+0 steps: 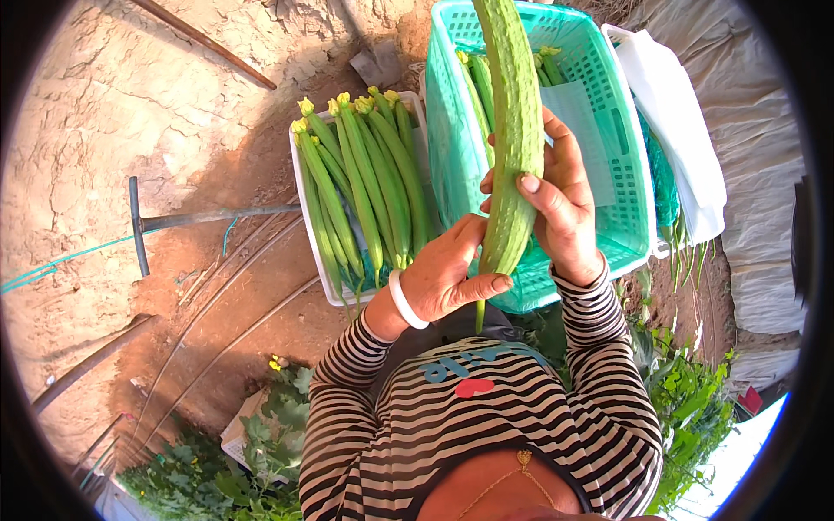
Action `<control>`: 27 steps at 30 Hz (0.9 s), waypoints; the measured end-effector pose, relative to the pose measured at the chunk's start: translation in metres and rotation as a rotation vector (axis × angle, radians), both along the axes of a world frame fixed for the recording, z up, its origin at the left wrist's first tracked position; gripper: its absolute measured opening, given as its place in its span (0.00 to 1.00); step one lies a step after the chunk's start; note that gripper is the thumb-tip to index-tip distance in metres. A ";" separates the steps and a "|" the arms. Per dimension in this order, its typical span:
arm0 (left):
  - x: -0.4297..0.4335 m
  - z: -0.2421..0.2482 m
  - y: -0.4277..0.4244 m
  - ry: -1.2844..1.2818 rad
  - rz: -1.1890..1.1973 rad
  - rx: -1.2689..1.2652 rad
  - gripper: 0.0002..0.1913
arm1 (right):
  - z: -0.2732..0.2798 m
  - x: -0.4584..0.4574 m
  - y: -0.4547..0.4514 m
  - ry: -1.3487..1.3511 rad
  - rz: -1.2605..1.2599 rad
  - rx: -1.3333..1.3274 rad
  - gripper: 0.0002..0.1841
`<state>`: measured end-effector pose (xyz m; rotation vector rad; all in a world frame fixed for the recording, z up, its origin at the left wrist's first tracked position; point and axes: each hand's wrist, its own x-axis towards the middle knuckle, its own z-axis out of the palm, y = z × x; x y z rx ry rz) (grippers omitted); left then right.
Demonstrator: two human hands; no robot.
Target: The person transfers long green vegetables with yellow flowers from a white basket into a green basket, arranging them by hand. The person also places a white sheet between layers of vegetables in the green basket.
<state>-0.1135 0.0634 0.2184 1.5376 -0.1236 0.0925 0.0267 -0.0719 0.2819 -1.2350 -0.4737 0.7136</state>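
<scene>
A large, rough-skinned luffa gourd [511, 130] stands lengthwise in front of me over the green-lined crate, its thin stem hanging at the near end. My right hand [563, 202] grips it from the right, thumb pressed on the front and fingertips showing at its left side. At the lower left, my left hand [449, 270], with a white bangle on the wrist, holds the stem end. Its thumb lies across the stem, while its fingertips are partly hidden behind the gourd. Left of the gourd, a white crate [307, 215] holds several slim luffas [365, 176] with yellow blossoms.
The green-lined crate [629, 169] contains more luffas [481, 84] and a pale sheet [580, 124]. Right of it, white cloth [681, 124] covers another crate. A T-handled tool [195, 218], a shovel blade [378, 64] and a rod [208, 45] are on the left. Leafy plants [690, 397] grow near me.
</scene>
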 end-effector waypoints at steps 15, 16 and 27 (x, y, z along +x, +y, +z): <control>-0.137 -0.365 0.059 1.038 0.759 0.594 0.22 | -0.172 0.147 -0.101 -0.695 -0.105 -1.075 0.42; -0.143 -0.380 0.058 1.142 0.744 0.506 0.27 | -0.191 0.150 -0.096 -0.676 -0.059 -1.146 0.44; -0.123 -0.398 0.018 1.186 0.742 0.110 0.36 | -0.285 0.142 -0.108 -0.723 -0.185 -1.387 0.40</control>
